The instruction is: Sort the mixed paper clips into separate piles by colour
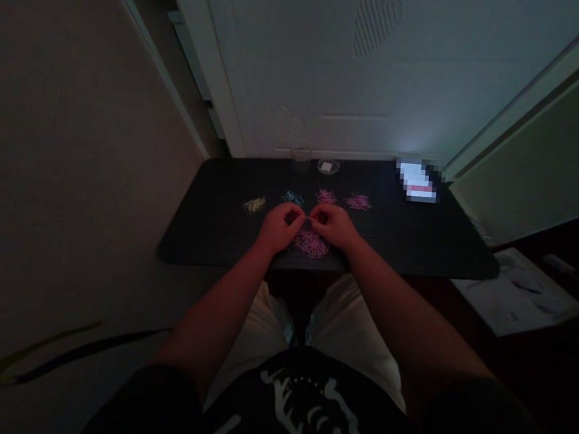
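Note:
My left hand (282, 228) and my right hand (333, 225) meet over the dark table, thumbs and fingers pinched toward each other. Between their fingertips is a small thin stick-like piece (308, 219), too dim to make out exactly. Just below lies a larger pile of pink and purple thin pieces (311, 243), partly covered by the hands. Beyond them a small blue pile (292, 196) and a pink pile (326, 196) lie close to my knuckles. A pale yellowish pile (255, 205) sits to the left, and a pinkish-purple pile (358, 201) to the right.
At the back of the black table (210, 204) stand a clear container (301, 156) and a round clear lid (328, 167) with a white label. A lit, blurred-out screen (417, 181) lies back right. A white panel rises behind; papers (521, 292) lie at lower right.

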Demonstrator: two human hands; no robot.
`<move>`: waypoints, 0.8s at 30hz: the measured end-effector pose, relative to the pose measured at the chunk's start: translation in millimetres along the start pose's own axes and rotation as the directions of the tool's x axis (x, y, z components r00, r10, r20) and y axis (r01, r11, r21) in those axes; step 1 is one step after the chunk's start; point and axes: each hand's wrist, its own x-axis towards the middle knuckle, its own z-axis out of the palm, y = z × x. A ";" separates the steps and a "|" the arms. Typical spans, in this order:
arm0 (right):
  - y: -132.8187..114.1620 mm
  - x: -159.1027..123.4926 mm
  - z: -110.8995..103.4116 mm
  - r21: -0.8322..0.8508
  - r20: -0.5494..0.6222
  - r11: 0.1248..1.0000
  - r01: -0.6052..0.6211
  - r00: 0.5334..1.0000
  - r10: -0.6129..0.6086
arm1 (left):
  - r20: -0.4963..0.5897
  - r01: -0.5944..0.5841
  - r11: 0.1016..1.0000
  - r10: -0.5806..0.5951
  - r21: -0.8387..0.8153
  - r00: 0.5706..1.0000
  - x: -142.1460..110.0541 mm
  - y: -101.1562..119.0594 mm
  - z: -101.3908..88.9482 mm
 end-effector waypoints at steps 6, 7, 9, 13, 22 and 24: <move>-2.1 -0.8 -0.2 0.001 0.003 1.000 0.004 1.000 -0.004 | 0.010 -0.018 1.000 0.018 0.023 1.000 -0.6 0.8 -0.1; -2.4 -0.9 -0.3 0.002 0.001 1.000 0.008 1.000 -0.008 | 0.015 -0.019 0.999 0.019 0.031 1.000 -0.8 1.5 -0.4; -2.5 -1.3 -0.4 0.004 -0.008 1.000 0.014 1.000 -0.014 | 0.032 -0.019 0.999 0.017 0.044 0.999 -1.1 3.2 -1.0; -1.9 -1.7 -0.7 0.023 -0.015 1.000 0.019 1.000 -0.019 | 0.050 0.001 0.999 -0.004 0.052 0.999 -1.1 5.4 -1.9; -2.6 -1.2 -1.4 0.055 -0.034 0.998 -0.017 0.999 0.019 | 0.049 0.013 0.999 -0.015 0.053 0.999 -1.1 5.2 -2.3; -2.0 -1.0 -1.3 0.074 -0.023 0.997 -0.025 0.999 0.027 | 0.051 0.015 0.998 -0.018 0.059 0.999 -1.3 5.8 -2.6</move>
